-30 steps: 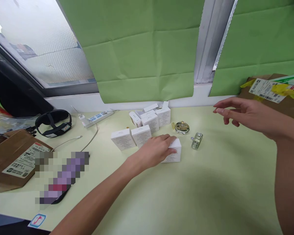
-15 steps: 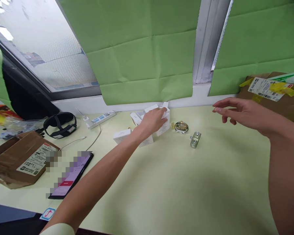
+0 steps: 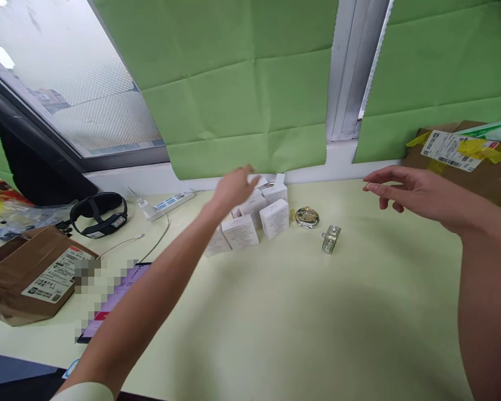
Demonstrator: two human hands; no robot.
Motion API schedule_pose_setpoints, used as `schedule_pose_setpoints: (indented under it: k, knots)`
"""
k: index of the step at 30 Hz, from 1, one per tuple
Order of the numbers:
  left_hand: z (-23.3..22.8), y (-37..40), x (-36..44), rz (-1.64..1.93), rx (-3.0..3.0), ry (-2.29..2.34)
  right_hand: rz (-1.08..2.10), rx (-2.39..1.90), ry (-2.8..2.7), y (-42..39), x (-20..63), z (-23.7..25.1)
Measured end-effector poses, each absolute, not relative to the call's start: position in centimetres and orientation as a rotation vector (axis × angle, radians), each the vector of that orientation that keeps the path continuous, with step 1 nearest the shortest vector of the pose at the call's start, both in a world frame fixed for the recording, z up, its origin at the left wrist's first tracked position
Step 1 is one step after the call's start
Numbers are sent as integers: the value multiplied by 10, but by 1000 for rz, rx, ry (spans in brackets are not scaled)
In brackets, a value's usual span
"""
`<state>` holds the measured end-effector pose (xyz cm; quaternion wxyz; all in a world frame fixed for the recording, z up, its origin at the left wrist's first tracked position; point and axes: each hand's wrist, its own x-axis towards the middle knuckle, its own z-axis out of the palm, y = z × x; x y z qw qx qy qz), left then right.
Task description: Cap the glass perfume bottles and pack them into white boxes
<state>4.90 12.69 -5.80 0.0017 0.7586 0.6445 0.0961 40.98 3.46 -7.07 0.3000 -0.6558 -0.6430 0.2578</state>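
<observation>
My left hand [image 3: 234,190] hovers over the back left of a group of several small white boxes [image 3: 275,218]. Its thumb and index finger are apart, with nothing visible between them; the other fingers are partly hidden. At the back of the group, one white box [image 3: 274,190] has its flap up. To the right lie a round, ornate gold-and-glass bottle [image 3: 307,217] and a small clear rectangular glass bottle [image 3: 331,239]. My right hand [image 3: 409,192] is raised over the table's right side, fingers loosely bent and apart, holding nothing.
A brown carton [image 3: 463,159] with yellow tape stands at the back right. On the left are another brown carton [image 3: 33,273], a black head strap [image 3: 98,217], a power strip [image 3: 173,203], a white cable [image 3: 161,236] and a tablet [image 3: 117,295]. Green cloth [image 3: 250,83] covers the window.
My left hand has moved left and slightly up, off the front boxes, which now show standing close together. My right hand has stayed almost still. The view has shifted slightly.
</observation>
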Motion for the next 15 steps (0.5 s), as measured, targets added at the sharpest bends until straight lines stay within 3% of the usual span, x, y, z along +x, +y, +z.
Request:
schedule_pose_setpoints:
  k: [3,7,15]
  knots:
    - [-49,159,6,156,2120,2241,677,-1747,-1703,36,413,-72]
    - [-76,180,-28,-6,1823,2244,665,-1755,-1703,36,412,-73]
    - [-101,190,-40,47,1684,2190,661,-1722,-1715,35,412,-72]
